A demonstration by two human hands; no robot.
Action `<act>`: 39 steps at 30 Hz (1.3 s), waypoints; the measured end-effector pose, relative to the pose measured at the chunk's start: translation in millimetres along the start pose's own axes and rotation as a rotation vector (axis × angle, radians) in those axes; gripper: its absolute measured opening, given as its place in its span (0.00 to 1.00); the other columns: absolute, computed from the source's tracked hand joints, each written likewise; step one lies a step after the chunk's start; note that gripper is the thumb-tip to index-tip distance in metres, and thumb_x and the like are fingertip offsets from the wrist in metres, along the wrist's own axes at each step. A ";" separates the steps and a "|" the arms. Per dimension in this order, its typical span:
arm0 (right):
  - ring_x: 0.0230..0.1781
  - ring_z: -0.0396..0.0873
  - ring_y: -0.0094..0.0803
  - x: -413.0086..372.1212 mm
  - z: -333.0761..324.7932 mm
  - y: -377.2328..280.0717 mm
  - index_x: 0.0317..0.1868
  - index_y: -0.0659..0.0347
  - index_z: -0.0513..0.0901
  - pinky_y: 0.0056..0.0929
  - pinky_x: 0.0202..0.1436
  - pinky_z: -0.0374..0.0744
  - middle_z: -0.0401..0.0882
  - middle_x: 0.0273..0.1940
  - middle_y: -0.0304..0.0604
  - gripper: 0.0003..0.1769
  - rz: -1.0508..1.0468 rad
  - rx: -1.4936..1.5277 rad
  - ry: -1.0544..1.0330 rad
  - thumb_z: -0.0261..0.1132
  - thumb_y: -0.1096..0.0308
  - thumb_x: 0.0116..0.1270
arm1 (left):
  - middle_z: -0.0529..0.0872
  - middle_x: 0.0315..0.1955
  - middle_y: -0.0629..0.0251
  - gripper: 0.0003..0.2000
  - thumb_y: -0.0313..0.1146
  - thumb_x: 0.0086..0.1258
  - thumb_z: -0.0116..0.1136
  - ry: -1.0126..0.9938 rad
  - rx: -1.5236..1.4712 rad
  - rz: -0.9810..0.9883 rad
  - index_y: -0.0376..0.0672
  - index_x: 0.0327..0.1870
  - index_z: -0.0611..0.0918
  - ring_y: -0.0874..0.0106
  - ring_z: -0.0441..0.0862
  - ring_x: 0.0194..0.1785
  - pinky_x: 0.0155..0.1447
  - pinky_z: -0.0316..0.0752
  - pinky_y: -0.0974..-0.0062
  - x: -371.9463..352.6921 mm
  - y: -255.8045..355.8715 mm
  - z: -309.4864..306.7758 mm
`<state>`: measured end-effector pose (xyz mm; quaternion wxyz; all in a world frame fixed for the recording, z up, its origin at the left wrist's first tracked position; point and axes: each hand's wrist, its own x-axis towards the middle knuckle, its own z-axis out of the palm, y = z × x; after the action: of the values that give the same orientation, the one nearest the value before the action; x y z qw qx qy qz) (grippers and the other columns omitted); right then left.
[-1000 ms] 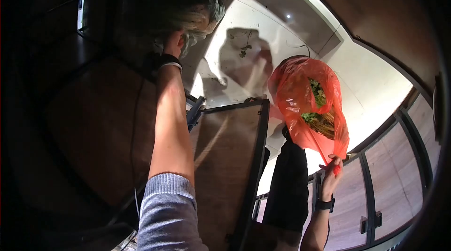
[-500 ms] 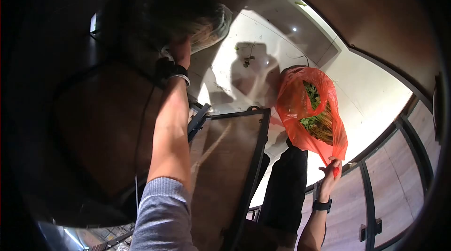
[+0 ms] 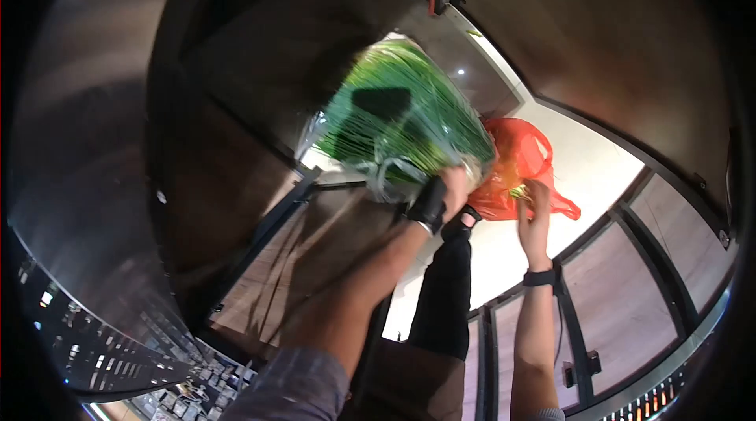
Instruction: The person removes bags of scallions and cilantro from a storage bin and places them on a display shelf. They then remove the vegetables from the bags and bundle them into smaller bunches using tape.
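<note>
My left hand (image 3: pixel 455 191) is closed on the near end of a clear plastic bag of long green leafy vegetables (image 3: pixel 409 94). The bundle is lifted in front of me, and its pale stem end is by my fingers. A red plastic bag (image 3: pixel 500 204) sits on the pale floor just right of it, partly covered by the bundle. At the red bag's near side my right hand (image 3: pixel 537 212) has its fingers stretched up and its thumb apart. Some yellow-green stems (image 3: pixel 518 192) show at the fingertips. What the red bag holds is mostly hidden.
Below the bundle stands a wood panel with a dark metal frame (image 3: pixel 295 263). More framed panels (image 3: pixel 618 287) line the right side. My black-trousered leg (image 3: pixel 442 299) and foot are close to the red bag. A large brown surface (image 3: pixel 614 43) fills the upper right.
My left hand has brought the clear bag of greens out of the dark upper left, rightward and nearer. My right hand has left the red bag's stretched corner and moved up to its near side.
</note>
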<state>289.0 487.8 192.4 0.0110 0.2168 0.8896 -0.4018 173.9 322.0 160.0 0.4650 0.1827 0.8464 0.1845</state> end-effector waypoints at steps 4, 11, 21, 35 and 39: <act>0.45 0.77 0.40 49.8 44.5 -93.8 0.41 0.64 0.78 0.32 0.48 0.74 0.77 0.42 0.48 0.11 -0.045 0.498 -0.594 0.54 0.80 0.59 | 0.82 0.33 0.52 0.16 0.32 0.53 0.56 0.012 -0.070 0.024 0.35 0.42 0.77 0.62 0.81 0.41 0.46 0.74 0.66 1.0 26.9 166.3; 0.41 0.75 0.37 -8.6 103.4 28.8 0.35 0.57 0.75 0.38 0.41 0.71 0.72 0.38 0.43 0.08 -0.282 -0.648 -0.537 0.56 0.67 0.54 | 0.82 0.31 0.54 0.13 0.29 0.52 0.54 0.594 -0.339 -0.294 0.35 0.39 0.77 0.58 0.80 0.37 0.44 0.73 0.62 -37.9 48.5 270.0; 0.43 0.74 0.42 -27.0 117.0 36.3 0.41 0.58 0.71 0.40 0.44 0.74 0.76 0.37 0.45 0.16 -0.186 -0.585 -0.675 0.64 0.66 0.53 | 0.82 0.27 0.51 0.13 0.39 0.59 0.55 0.264 -0.191 -0.195 0.38 0.23 0.81 0.55 0.80 0.35 0.40 0.71 0.62 -54.4 -43.6 233.1; 0.28 0.72 0.41 -54.8 122.7 -15.3 0.31 0.64 0.76 0.31 0.36 0.71 0.72 0.28 0.49 0.12 0.262 0.433 -0.504 0.55 0.63 0.62 | 0.80 0.21 0.50 0.04 0.24 0.50 0.53 0.411 -0.117 -0.182 0.40 0.28 0.78 0.50 0.79 0.30 0.35 0.71 0.54 -139.1 15.9 68.5; 0.31 0.74 0.33 -69.2 102.4 14.3 0.35 0.65 0.76 0.29 0.39 0.72 0.72 0.32 0.43 0.05 0.181 0.196 -0.418 0.59 0.72 0.60 | 0.79 0.24 0.48 0.03 0.26 0.53 0.53 0.300 -0.369 -0.382 0.41 0.28 0.74 0.47 0.77 0.35 0.38 0.70 0.53 -142.0 14.0 133.1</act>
<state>341.5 396.4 126.3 0.2097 0.2077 0.8017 -0.5198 360.6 284.8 202.5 0.3866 -0.0965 0.8769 0.2690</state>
